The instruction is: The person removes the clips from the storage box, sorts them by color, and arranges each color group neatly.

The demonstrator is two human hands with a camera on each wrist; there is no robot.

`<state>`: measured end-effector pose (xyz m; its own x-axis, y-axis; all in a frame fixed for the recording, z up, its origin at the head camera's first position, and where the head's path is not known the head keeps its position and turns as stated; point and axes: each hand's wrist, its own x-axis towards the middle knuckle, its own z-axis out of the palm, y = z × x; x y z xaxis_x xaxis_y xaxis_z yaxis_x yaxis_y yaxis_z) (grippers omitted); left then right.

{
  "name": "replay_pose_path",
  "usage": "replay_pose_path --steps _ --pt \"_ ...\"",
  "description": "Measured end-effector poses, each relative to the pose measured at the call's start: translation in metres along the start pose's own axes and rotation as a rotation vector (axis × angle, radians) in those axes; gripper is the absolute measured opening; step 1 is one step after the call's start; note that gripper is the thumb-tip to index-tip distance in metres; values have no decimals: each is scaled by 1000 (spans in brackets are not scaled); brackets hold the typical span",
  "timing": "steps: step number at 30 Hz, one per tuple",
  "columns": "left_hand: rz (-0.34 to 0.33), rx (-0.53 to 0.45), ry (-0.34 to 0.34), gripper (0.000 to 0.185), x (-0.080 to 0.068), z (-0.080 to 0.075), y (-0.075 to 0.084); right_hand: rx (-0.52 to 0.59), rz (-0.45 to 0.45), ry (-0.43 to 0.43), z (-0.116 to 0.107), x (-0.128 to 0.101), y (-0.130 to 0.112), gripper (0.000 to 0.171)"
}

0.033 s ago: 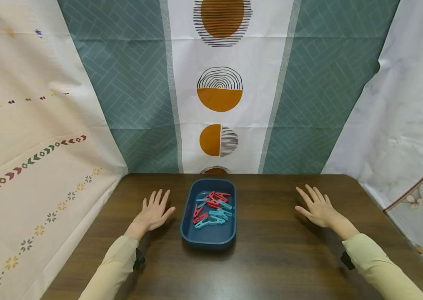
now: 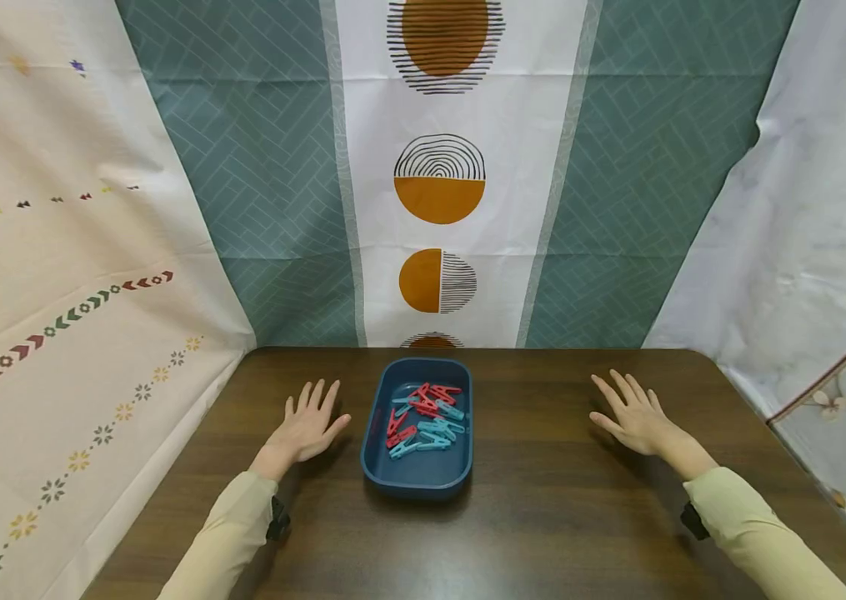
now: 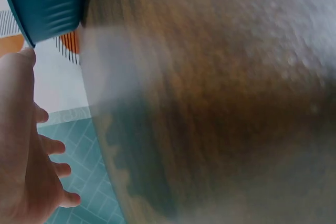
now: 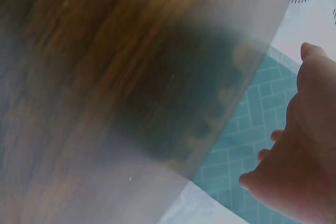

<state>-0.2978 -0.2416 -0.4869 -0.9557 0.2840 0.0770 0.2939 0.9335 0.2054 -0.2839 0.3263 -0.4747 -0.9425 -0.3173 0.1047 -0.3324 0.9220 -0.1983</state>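
Observation:
A dark blue plastic bin [image 2: 417,486] stands near the middle of the table. Inside it lie several red clothespins [image 2: 402,436] and several light blue clothespins [image 2: 436,427], loosely heaped. To the left of the bin, my left hand [image 2: 306,423] is held over the table with its fingers spread, holding nothing. In the left wrist view, that hand [image 3: 21,145] shows at the left edge, with the bin's side [image 3: 52,3] beyond the thumb. My right hand [image 2: 638,417] is well to the right of the bin, fingers spread and holding nothing; the right wrist view shows it [image 4: 310,140] apart from the tabletop.
The brown wooden table [image 2: 528,517] has a glossy top that reflects the hands. A patterned cloth [image 2: 280,167] hangs behind its far edge. Pale cloths hang at the left [image 2: 92,333] and right [image 2: 828,250] sides. A dark band [image 2: 277,518] is on the left wrist.

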Motion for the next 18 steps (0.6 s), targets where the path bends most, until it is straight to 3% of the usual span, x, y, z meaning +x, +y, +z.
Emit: replay_pose_path --steps 14,18 --pt "12 11 23 72 0 -8 0 37 -24 15 -1 1 -6 66" --pt "4 -8 15 72 -2 -9 3 110 -72 58 1 2 -8 62"
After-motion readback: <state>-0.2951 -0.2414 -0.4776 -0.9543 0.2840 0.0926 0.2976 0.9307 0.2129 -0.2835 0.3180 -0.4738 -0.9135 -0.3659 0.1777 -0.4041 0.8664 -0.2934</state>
